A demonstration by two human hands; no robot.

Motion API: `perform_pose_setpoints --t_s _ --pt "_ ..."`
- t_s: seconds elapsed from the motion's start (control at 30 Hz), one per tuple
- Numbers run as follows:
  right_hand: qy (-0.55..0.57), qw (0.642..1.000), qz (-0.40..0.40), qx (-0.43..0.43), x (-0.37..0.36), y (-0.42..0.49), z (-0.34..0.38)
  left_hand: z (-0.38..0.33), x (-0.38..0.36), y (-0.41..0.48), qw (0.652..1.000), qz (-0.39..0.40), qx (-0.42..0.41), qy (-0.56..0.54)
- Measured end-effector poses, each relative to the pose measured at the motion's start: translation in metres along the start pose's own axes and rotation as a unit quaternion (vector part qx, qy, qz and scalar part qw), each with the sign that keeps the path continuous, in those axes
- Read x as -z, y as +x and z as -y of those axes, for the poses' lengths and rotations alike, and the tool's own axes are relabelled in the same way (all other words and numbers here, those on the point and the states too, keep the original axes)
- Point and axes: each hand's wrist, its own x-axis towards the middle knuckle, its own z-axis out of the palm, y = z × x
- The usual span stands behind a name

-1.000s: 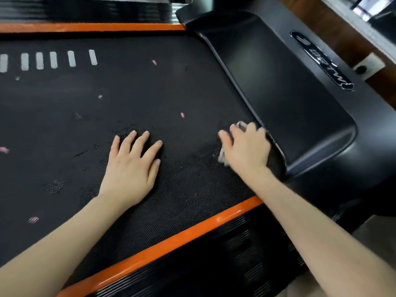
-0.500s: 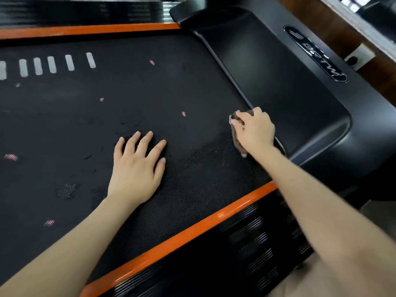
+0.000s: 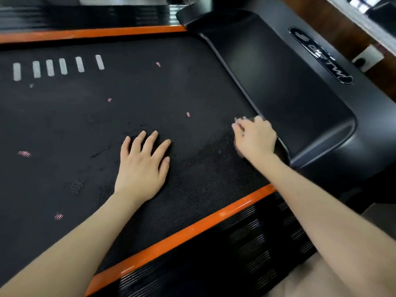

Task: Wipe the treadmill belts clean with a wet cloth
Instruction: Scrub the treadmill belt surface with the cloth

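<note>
Head cam, the only view. The person leans over the treadmill belt, which is black w/ a fine dotted texture.

The L hand lies flat on the belt, palm down, fingers straight & slightly spread, holding nothing.

The R hand is off to the right, at the belt's end just beside the black motor cover. Its fingers are curled down over the cloth, gripping it against the belt. This hand is motion-blurred, so only a dark scrap of the cloth shows at the fingertips. The rest is hidden under the palm, so I can't tell its shape or true colour. The two hands are apart w/ bare belt btw them.

On the belt there is a row of six pale dashes at far left and small pink specks scattered about. A few dull scuffed patches sit left of the L hand.

The near orange strip runs along the belt's closer edge, and the R forearm crosses above it. The far orange strip lines the opposite edge. Outside the near strip is a black ribbed side rail.

The motor cover carries an oval logo badge, lettering unreadable. At top right is a wooden wall w/ a white socket.
</note>
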Motion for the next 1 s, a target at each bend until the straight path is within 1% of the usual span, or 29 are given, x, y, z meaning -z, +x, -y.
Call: perform_pose_setpoints --t_s 0.07,0.13,0.17,0.23,0.27,0.37,0.4,0.43,0.5,0.57,0.6,0.67,0.7,0.73,0.77,0.83,1.0 --pt "0.046 0.995 -0.02 0.081 0.007 -0.045 0.018 0.0 0.0 0.0 1.0 0.002 0.001 -0.001" --pt "0.095 0.981 0.001 0.168 0.014 -0.083 0.023 0.0 0.001 0.0 1.0 0.005 0.0 -0.003" --pt "0.108 0.975 0.01 0.195 0.015 -0.087 0.022 0.001 0.001 -0.001 1.0 0.005 -0.002 -0.001" --pt "0.104 0.969 -0.002 0.225 0.01 -0.067 0.017 0.002 0.001 -0.001 1.0 0.002 -0.006 0.0" --pt "0.092 0.972 -0.014 0.217 0.007 -0.054 0.016 0.002 0.001 -0.001 1.0 0.0 -0.006 -0.001" --pt "0.087 0.992 -0.044 0.086 -0.001 -0.033 0.019 0.002 0.0 -0.001 1.0 0.0 -0.006 -0.001" --pt "0.086 0.992 -0.058 0.069 0.0 -0.04 0.024 0.001 -0.001 -0.001 1.0 0.0 -0.007 -0.002" --pt "0.084 0.992 -0.059 0.078 0.001 -0.052 0.029 0.001 -0.001 -0.002 1.0 0.0 -0.006 -0.002" --pt "0.096 0.985 -0.023 0.143 0.009 -0.082 0.03 0.002 -0.001 -0.002 1.0 0.002 -0.005 -0.002" --pt "0.076 0.979 -0.004 0.188 0.015 -0.09 0.011 0.004 0.0 -0.002 1.0 0.001 -0.009 -0.002" --pt "0.047 0.983 -0.014 0.179 0.015 -0.084 -0.005 0.004 0.0 -0.002 1.0 0.0 -0.012 -0.005" --pt "-0.023 0.994 -0.034 0.102 0.016 -0.058 -0.037 0.004 0.0 -0.001 1.0 0.0 -0.009 -0.009" --pt "-0.063 0.996 -0.021 0.065 0.016 -0.046 -0.047 0.004 0.0 -0.001 1.0 0.0 -0.005 -0.013" --pt "-0.102 0.993 -0.002 0.051 0.014 -0.035 -0.05 0.003 0.0 -0.001 1.0 -0.001 -0.003 -0.015" --pt "-0.127 0.99 0.003 0.054 0.01 -0.027 -0.049 0.003 0.0 -0.001 1.0 0.001 -0.003 -0.017" --pt "-0.117 0.991 -0.007 0.062 0.001 -0.013 -0.037 0.003 0.001 0.0 1.0 0.002 -0.005 -0.02" --pt "-0.065 0.996 -0.059 0.035 -0.021 0.028 -0.029 0.012 0.006 0.02 0.999 -0.028 0.003 -0.045"
